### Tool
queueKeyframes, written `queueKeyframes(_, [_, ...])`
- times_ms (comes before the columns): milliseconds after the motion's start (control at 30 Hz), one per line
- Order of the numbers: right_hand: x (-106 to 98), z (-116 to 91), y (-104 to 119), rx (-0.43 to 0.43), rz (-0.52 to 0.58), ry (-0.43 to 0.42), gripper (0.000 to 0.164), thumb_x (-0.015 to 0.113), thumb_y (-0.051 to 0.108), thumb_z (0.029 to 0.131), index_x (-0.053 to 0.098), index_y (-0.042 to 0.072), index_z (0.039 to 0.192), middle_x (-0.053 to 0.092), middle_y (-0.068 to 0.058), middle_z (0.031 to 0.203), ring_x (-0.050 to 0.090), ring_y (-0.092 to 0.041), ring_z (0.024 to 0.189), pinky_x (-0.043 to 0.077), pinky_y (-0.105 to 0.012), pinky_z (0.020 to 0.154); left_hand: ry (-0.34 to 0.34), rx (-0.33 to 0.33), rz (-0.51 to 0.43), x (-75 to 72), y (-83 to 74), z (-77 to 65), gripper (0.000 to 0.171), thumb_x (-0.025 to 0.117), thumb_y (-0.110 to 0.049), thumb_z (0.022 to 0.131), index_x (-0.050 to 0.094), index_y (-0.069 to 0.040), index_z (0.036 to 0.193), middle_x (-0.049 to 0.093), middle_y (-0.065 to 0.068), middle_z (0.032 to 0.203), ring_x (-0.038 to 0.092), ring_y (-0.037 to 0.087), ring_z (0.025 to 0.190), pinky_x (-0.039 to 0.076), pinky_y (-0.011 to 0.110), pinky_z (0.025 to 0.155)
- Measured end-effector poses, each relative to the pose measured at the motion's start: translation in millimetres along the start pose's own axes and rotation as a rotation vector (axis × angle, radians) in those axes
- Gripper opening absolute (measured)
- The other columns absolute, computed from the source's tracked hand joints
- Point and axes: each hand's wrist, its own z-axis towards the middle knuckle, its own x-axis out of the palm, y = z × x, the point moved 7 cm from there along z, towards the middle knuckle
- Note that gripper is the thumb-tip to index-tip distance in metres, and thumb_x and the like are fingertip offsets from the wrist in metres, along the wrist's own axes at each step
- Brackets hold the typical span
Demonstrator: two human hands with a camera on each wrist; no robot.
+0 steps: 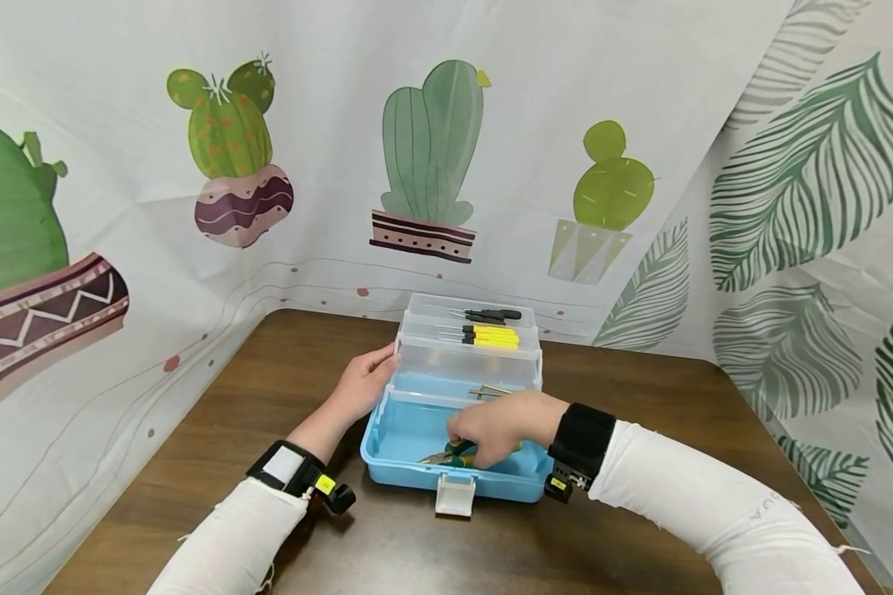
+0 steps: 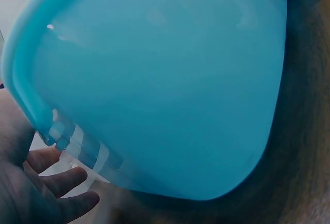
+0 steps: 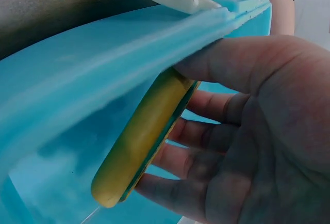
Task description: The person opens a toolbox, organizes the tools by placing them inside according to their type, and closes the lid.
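A light blue toolbox (image 1: 398, 473) stands on the table with its clear stepped trays (image 1: 446, 364) raised at the back. My right hand (image 1: 502, 423) reaches into the front of its bottom and grips pliers (image 1: 441, 457) with green and yellow handles. In the right wrist view, thumb and fingers close around a yellow-green handle (image 3: 142, 139), right beside the box's front wall. At the left side of the trays, my left hand (image 1: 360, 384) touches their edge. Its fingers (image 2: 67, 181) are extended along the box's back corner in the left wrist view.
Black-handled screwdrivers (image 1: 494, 316) lie in the top tray and yellow-handled ones (image 1: 494, 336) one step below. Thin brass-coloured rods (image 1: 487, 392) sit lower down. A white latch (image 1: 456, 496) hangs lowered at the box front. Behind the brown table (image 1: 298, 364) hangs a cactus-print cloth (image 1: 327, 165).
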Motion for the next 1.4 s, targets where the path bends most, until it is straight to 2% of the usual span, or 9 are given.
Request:
queueKeyframes(133, [1, 2, 2, 0.030, -0.068, 0.016, 0.015, 0.061, 0.006, 0.096, 0.057, 0.012, 0.109, 0.048, 0.002, 0.086, 0.040, -0.011, 0.075, 0.033, -0.024, 0.066, -0.001, -0.007, 0.007, -0.7, 1.1, -0.2, 0.050, 0.048, -0.045, 0.108, 0.049, -0.024, 0.154, 0.053, 0.007, 0.156, 0.051, 0.032, 0.143, 0.047, 0.057, 0.112])
queueKeyframes(300, [2, 3, 1, 0.090, -0.116, 0.025, 0.013, 0.063, 0.006, 0.094, 0.058, 0.011, 0.105, 0.039, 0.004, 0.079, 0.036, -0.012, 0.072, 0.030, -0.026, 0.065, -0.001, 0.003, 0.011, -0.7, 1.5, 0.8, 0.051, 0.048, -0.044, 0.109, 0.049, -0.022, 0.154, 0.052, 0.008, 0.156, 0.051, 0.032, 0.144, 0.046, 0.057, 0.113])
queueKeyframes(600, [3, 7, 1, 0.127, -0.136, 0.030, 0.019, 0.066, 0.002, 0.090, 0.058, 0.016, 0.099, 0.050, 0.006, 0.084, 0.043, -0.012, 0.074, 0.037, -0.024, 0.064, -0.001, 0.020, 0.011, -1.4, -0.6, 0.0, 0.050, 0.048, -0.042, 0.109, 0.050, -0.021, 0.154, 0.053, 0.009, 0.155, 0.052, 0.034, 0.143, 0.045, 0.058, 0.114])
queueKeyframes(800, [5, 7, 3, 0.154, -0.195, 0.029, 0.018, 0.065, 0.001, 0.091, 0.057, 0.016, 0.099, 0.042, 0.005, 0.080, 0.039, -0.013, 0.073, 0.032, -0.026, 0.064, 0.001, 0.013, 0.021, -1.1, 0.4, 0.5, 0.051, 0.048, -0.045, 0.108, 0.050, -0.022, 0.154, 0.053, 0.009, 0.155, 0.052, 0.033, 0.143, 0.046, 0.058, 0.113])
queueKeyframes(967, [8, 8, 3, 0.166, -0.217, 0.034, 0.021, 0.065, 0.000, 0.092, 0.055, 0.018, 0.099, 0.044, 0.006, 0.079, 0.042, -0.013, 0.074, 0.035, -0.026, 0.065, -0.005, 0.012, 0.020, -1.1, 2.6, 1.0, 0.050, 0.049, -0.044, 0.108, 0.050, -0.023, 0.153, 0.054, 0.008, 0.155, 0.052, 0.032, 0.143, 0.046, 0.058, 0.113])
queueKeyframes(1200, [11, 12, 3, 0.215, -0.263, 0.025, 0.025, 0.068, 0.004, 0.095, 0.059, 0.019, 0.112, 0.057, 0.006, 0.087, 0.050, -0.013, 0.078, 0.047, -0.026, 0.073, 0.000, 0.020, 0.017, -0.5, 2.5, 0.9, 0.050, 0.049, -0.044, 0.108, 0.050, -0.024, 0.153, 0.054, 0.007, 0.155, 0.053, 0.031, 0.142, 0.047, 0.056, 0.112])
queueKeyframes(1400, [14, 15, 4, 0.265, -0.334, 0.010, 0.027, 0.068, 0.007, 0.096, 0.058, 0.019, 0.118, 0.061, 0.004, 0.089, 0.053, -0.013, 0.078, 0.052, -0.026, 0.076, -0.004, 0.022, 0.020, -1.5, 2.5, -0.3, 0.050, 0.049, -0.045, 0.108, 0.050, -0.024, 0.153, 0.054, 0.007, 0.155, 0.053, 0.032, 0.142, 0.048, 0.057, 0.111])
